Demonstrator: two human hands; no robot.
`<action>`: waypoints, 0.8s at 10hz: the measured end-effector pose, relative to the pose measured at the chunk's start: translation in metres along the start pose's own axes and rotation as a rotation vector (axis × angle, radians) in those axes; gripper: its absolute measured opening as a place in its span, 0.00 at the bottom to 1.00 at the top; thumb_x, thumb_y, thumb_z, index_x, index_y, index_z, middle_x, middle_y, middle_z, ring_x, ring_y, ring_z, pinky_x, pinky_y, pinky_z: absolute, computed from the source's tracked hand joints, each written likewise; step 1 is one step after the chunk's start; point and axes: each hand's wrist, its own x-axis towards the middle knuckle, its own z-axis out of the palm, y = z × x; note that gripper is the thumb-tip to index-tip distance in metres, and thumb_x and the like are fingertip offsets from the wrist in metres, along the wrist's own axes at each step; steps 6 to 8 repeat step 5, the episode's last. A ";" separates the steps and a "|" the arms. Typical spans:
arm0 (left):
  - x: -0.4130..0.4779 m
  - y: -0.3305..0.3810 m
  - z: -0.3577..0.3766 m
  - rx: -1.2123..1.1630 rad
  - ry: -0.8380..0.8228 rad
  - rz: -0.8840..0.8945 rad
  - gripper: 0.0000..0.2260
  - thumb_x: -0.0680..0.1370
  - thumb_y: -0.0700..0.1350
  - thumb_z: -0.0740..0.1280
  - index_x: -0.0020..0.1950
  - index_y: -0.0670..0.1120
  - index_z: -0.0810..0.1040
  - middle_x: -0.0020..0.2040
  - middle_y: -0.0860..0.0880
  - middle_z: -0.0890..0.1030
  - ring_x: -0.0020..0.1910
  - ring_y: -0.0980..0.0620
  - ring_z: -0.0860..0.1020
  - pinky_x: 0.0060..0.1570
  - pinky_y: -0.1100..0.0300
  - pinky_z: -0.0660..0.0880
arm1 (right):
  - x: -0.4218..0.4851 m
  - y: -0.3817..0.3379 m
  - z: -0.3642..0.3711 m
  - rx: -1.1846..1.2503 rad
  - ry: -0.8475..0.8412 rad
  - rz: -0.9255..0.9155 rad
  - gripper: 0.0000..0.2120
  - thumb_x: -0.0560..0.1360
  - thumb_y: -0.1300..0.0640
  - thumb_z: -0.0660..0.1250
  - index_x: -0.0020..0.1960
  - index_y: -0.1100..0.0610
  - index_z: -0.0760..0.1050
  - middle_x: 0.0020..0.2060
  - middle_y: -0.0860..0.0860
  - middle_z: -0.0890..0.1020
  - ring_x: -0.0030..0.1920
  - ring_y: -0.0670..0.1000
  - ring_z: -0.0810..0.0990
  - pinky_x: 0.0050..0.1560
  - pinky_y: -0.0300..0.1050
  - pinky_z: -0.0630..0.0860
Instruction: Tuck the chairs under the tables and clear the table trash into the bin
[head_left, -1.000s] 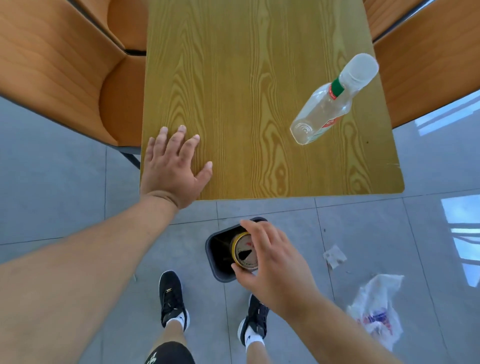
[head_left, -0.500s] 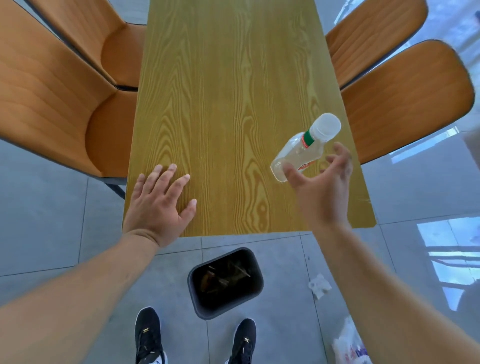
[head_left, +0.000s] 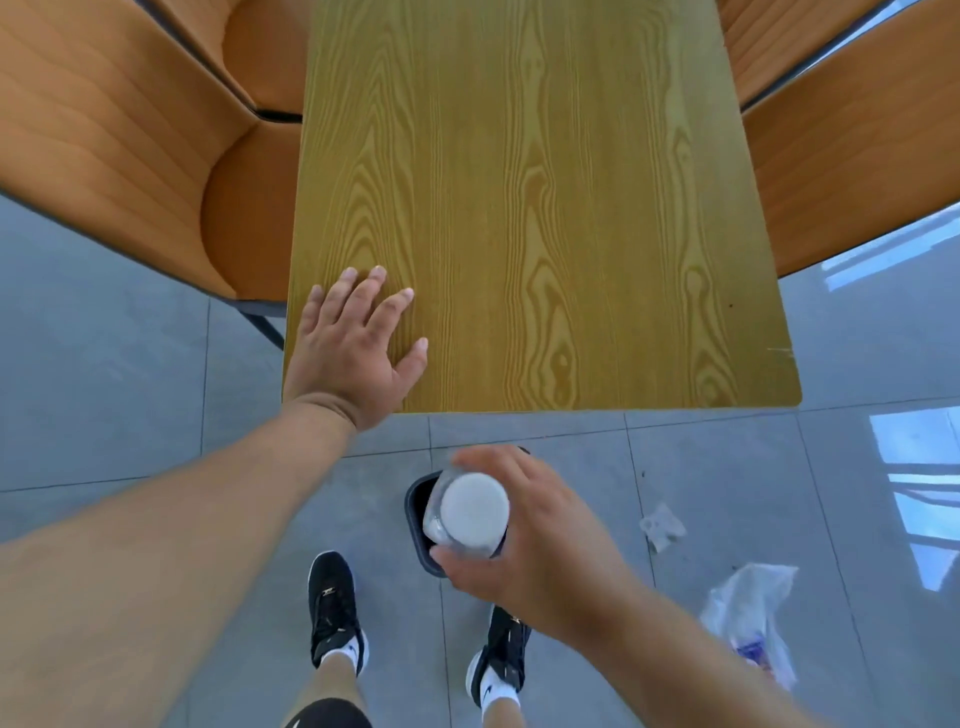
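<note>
My right hand (head_left: 535, 540) grips a clear plastic bottle (head_left: 470, 512) with a white cap, held upright with the cap toward me. It hangs directly over the dark bin (head_left: 422, 525) on the floor, which my hand and the bottle mostly hide. My left hand (head_left: 353, 348) lies flat, fingers spread, on the near left corner of the wooden table (head_left: 545, 218). Orange chairs stand along both sides of the table, one at the left (head_left: 130, 156) and one at the right (head_left: 841, 171), with their seats partly under the tabletop.
A crumpled white scrap (head_left: 661, 526) and a clear plastic bag (head_left: 753, 618) lie on the grey tiled floor to the right of the bin. My black shoes (head_left: 335, 608) stand just behind the bin. More orange chairs (head_left: 270, 47) sit farther along the table.
My right hand dropped the can in the bin, reached to the table, picked up the bottle and brought it back over the bin. My left hand stayed flat on the table.
</note>
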 end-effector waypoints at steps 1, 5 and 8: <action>0.001 0.000 0.000 -0.005 0.002 0.003 0.27 0.80 0.63 0.60 0.76 0.53 0.70 0.80 0.44 0.67 0.80 0.40 0.59 0.79 0.38 0.52 | -0.014 0.029 0.023 -0.120 -0.062 0.060 0.36 0.69 0.42 0.75 0.73 0.44 0.65 0.66 0.41 0.72 0.63 0.48 0.71 0.63 0.40 0.71; 0.003 0.000 -0.002 0.003 -0.002 0.009 0.27 0.80 0.64 0.58 0.77 0.54 0.69 0.81 0.45 0.65 0.81 0.42 0.58 0.79 0.39 0.51 | 0.060 0.048 -0.030 -0.281 0.311 -0.143 0.28 0.78 0.42 0.67 0.72 0.57 0.72 0.68 0.53 0.77 0.70 0.56 0.71 0.72 0.51 0.68; 0.003 0.000 -0.002 0.003 -0.002 0.009 0.27 0.80 0.64 0.58 0.77 0.54 0.69 0.81 0.45 0.65 0.81 0.42 0.58 0.79 0.39 0.51 | 0.060 0.048 -0.030 -0.281 0.311 -0.143 0.28 0.78 0.42 0.67 0.72 0.57 0.72 0.68 0.53 0.77 0.70 0.56 0.71 0.72 0.51 0.68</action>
